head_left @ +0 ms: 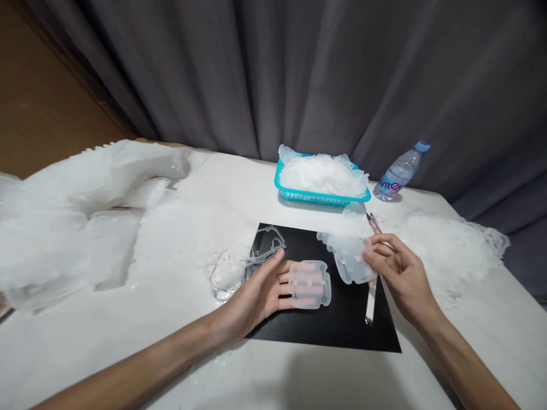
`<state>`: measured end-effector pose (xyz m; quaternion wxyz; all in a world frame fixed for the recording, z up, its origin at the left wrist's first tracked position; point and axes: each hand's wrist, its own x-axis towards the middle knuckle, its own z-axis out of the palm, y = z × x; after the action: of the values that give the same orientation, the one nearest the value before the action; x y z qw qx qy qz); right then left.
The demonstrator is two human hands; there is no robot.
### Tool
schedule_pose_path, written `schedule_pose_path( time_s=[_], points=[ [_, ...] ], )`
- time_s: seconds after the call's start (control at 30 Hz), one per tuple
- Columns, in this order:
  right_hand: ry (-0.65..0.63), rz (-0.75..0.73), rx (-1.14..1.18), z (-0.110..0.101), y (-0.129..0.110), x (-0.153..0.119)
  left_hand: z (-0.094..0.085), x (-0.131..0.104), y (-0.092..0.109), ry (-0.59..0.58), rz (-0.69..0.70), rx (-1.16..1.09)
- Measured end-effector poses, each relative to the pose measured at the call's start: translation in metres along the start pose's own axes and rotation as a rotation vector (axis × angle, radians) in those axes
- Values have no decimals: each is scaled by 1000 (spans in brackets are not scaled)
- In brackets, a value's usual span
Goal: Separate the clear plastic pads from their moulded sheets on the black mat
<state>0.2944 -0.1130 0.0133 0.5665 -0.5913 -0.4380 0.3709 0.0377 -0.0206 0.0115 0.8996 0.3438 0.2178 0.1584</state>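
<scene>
Your left hand (265, 290) lies open under a frosted plastic piece (310, 285), your right hand (396, 269) pinches a second piece (352, 265). I'd go light, well inside the tabletop's (235, 188) edges.

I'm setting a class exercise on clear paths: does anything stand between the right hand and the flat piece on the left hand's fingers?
Yes: the translucent plastic pinched in the right hand itself juts toward the flat piece. Beyond it, nothing visible stands in the way; black mat shows in the gap.

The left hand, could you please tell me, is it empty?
No, the left hand supports a translucent plastic piece on its fingers.
</scene>
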Motion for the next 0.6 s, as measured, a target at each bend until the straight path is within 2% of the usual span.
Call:
schedule_pose_path(
  time_s=[0.1, 0.2, 0.3, 0.4, 0.47, 0.6],
  points=[
    [-64, 67, 154, 18, -9, -12, 1, 1, -1, -6, 2, -13],
    [-121, 140, 178, 43, -7, -23, 4, 2, -2, -25, 25, -14],
    [-66, 136, 83, 60, 1, -28, 6, 1, -5, -18, 61, 36],
    [27, 53, -19, 66, 7, -28, 6, 1, -8, 17, 61, 107],
    [42, 33, -23, 67, 11, -26, 5, 3, -11, 51, 48, 140],
    [-20, 142, 135, 66, 13, -25, 3, 7, -14, 99, 47, 172]
  ],
)
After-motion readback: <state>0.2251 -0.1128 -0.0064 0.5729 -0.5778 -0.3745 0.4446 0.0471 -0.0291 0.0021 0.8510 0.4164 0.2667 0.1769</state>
